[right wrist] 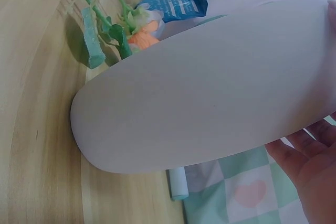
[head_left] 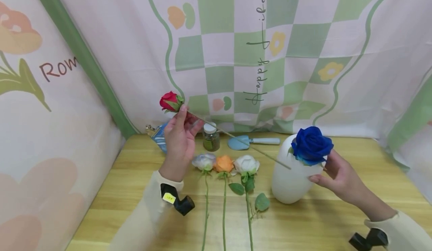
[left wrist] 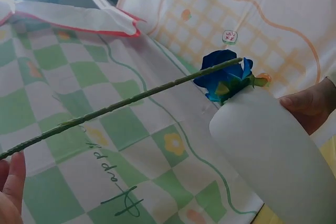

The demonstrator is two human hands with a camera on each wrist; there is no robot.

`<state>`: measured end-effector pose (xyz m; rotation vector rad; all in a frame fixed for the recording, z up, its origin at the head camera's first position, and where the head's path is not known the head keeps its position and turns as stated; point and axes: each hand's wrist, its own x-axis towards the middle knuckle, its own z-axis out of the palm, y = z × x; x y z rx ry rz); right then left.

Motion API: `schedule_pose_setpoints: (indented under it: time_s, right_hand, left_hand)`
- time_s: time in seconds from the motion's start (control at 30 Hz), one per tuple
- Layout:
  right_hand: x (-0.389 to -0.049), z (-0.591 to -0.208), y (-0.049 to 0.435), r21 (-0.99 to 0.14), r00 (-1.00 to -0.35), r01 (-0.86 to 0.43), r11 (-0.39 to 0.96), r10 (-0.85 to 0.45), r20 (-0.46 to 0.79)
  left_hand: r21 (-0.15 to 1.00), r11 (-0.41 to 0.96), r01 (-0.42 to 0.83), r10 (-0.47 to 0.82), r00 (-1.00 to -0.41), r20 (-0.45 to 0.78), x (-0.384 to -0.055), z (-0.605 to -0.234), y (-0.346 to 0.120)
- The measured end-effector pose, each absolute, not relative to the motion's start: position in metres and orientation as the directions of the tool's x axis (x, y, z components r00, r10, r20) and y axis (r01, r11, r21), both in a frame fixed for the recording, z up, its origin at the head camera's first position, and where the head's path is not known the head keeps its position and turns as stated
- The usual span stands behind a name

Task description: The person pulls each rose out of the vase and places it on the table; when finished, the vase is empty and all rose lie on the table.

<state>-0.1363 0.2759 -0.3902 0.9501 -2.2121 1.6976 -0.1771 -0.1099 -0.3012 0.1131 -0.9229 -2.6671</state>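
Note:
In the head view my left hand (head_left: pixel 179 140) pinches a red rose (head_left: pixel 170 101) by its stem, just below the flower. The bare green stem (left wrist: pixel 142 96) slants down to the right, its end in front of the white vase (head_left: pixel 291 185) in the head view. My right hand (head_left: pixel 344 180) grips the vase near the top, thumb on the near side and fingers round the far side. A blue rose (head_left: pixel 312 146) rests in the vase mouth, its head above the rim and its lower stem hidden inside. The vase base (right wrist: pixel 100 129) stands on the table.
On the wooden table (head_left: pixel 135 206) lie a lilac rose (head_left: pixel 204 162), an orange rose (head_left: pixel 224 164) and a white rose (head_left: pixel 247 165). Behind them are a lidded glass jar (head_left: pixel 210 138), a blue trowel (head_left: pixel 239 142) and a blue packet (head_left: pixel 158 136). A checked cloth (head_left: pixel 249 56) hangs at the back.

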Motion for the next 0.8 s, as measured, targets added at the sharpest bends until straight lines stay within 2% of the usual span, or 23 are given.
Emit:
schedule_pose_setpoints:
  time_s: [0.13, 0.43, 0.6, 0.8]
  right_hand:
    - [-0.137, -0.391, 0.277, -0.809, -0.765, -0.584, 0.07, -0.381, 0.519]
    - [-0.135, -0.387, 0.278, -0.803, -0.821, -0.538, 0.255, -0.373, 0.432]
    - [-0.134, -0.387, 0.278, -0.794, -0.802, -0.563, 0.23, -0.384, 0.457]
    - [-0.134, -0.386, 0.277, -0.792, -0.8, -0.565, 0.232, -0.388, 0.457]
  left_hand:
    - [0.679, -0.701, 0.217, -0.289, -0.957, 0.008, -0.175, -0.305, -0.118]
    - [0.852, -0.515, 0.097, -0.169, -0.986, 0.01, -0.166, -0.319, -0.128]
    - [0.908, -0.419, 0.022, -0.082, -0.997, -0.014, -0.165, -0.319, -0.132]
    - [0.97, -0.235, -0.064, -0.004, -0.998, -0.067, -0.167, -0.326, -0.137]
